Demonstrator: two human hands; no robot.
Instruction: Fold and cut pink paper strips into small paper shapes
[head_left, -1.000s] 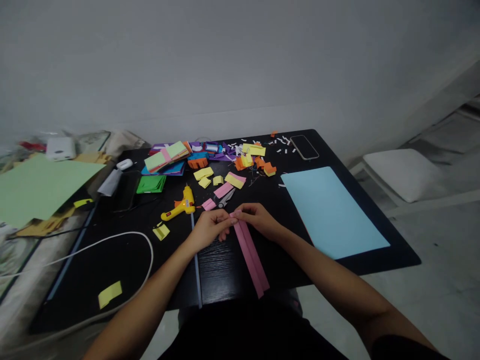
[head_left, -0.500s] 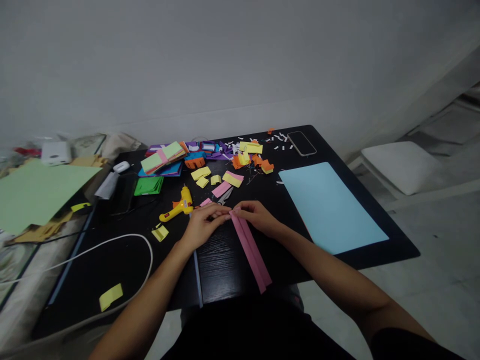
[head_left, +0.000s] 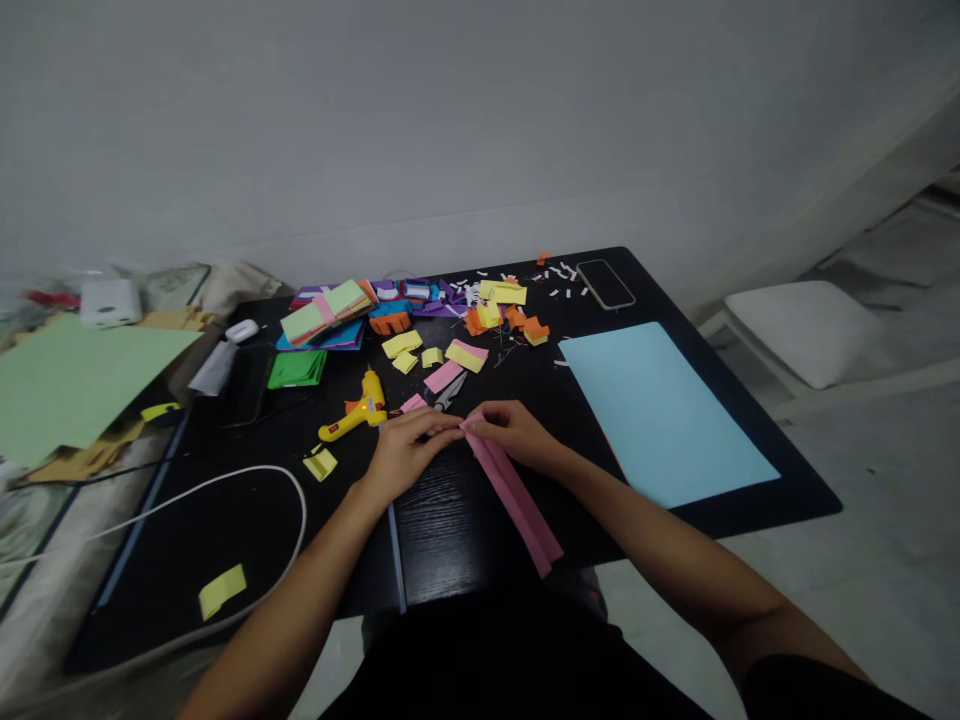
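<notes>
Pink paper, worked into a long strip (head_left: 517, 500) with a lengthwise crease, slants across the black tabletop (head_left: 439, 545) from the fingers toward the wearer, its near end about at the front edge. The right hand (head_left: 484, 428) has thumb and fingers clamped on the strip's far end. The left hand (head_left: 451, 432) meets that same end with its fingertips; I cannot tell whether they grip the paper or only touch it.

For clean handling, I would give the end a light, even pinch with 1 hand while the other squares the edges, then press from the middle of the fold outward. The long free length could swing or twist, so laying it flat would help the crease run straight.

Just beyond the fingers lie the scissors (head_left: 451, 391), close enough to catch a knuckle, with small pink pieces (head_left: 444, 376) beside them. The yellow glue gun (head_left: 358, 412) rests left of those; a small orange glow shows on it, so I would treat its nozzle as hot. A white cable (head_left: 301, 500) loops near the left forearm. The light-blue sheet (head_left: 667, 420) lies to the right, near the forearm there.
</notes>
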